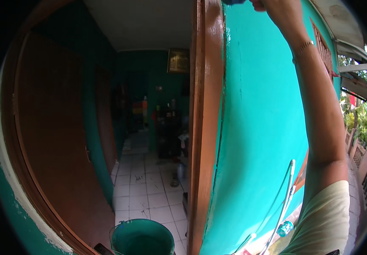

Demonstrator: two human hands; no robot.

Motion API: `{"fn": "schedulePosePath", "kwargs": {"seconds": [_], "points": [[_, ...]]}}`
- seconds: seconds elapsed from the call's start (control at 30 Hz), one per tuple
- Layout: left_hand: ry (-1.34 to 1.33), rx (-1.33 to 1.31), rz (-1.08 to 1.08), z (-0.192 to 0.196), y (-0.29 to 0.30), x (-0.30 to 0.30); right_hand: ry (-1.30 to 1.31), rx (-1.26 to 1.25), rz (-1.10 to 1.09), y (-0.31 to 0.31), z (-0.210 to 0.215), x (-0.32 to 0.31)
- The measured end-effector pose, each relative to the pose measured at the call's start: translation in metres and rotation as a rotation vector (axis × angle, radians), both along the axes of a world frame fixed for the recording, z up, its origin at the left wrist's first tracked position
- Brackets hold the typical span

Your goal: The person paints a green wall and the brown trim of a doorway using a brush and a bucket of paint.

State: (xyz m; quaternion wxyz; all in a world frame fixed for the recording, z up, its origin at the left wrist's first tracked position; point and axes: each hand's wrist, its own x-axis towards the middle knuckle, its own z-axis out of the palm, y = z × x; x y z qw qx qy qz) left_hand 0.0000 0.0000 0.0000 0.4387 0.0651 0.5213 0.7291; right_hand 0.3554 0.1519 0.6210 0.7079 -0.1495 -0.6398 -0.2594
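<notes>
My right arm reaches up along the teal wall, a bracelet round its wrist. At the top edge my right hand is partly cut off, its visible fingers curled. Beside those fingers a small bit of something dark blue shows at the top of the door frame; too little of it is in view to name it. Shiny streaks mark the wall below. Near the bottom, in the doorway, stands a green bucket. My left hand is out of sight.
The brown door frame rises between wall and doorway. A brown door is at the left. White floor tiles lead into a dim room. Pale poles lean against the wall at the right, near a blue-green container.
</notes>
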Motion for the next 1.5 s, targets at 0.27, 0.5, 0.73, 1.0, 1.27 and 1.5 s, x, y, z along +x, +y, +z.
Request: {"fn": "schedulePosePath", "kwargs": {"seconds": [0.27, 0.5, 0.73, 1.0, 1.27, 1.5], "points": [[-0.023, 0.026, 0.127, -0.018, 0.005, 0.018, 0.004, 0.033, -0.073, 0.023, 0.058, 0.001], [-0.048, 0.081, 0.115, -0.007, -0.003, 0.017, -0.182, -0.045, -0.026, 0.036, -0.032, 0.049], [-0.03, 0.105, 0.079, -0.015, -0.009, 0.012, -0.287, 0.019, 0.112, 0.01, -0.058, 0.046], [-0.024, 0.149, 0.028, -0.037, -0.007, 0.019, 0.011, -0.049, 0.139, 0.017, 0.005, 0.004], [-0.024, 0.097, 0.023, -0.05, -0.009, 0.02, -0.192, -0.157, -0.009, 0.015, -0.09, 0.022], [-0.023, 0.072, 0.001, -0.058, -0.002, 0.023, -0.055, -0.017, 0.117, 0.005, -0.025, 0.005]]}}
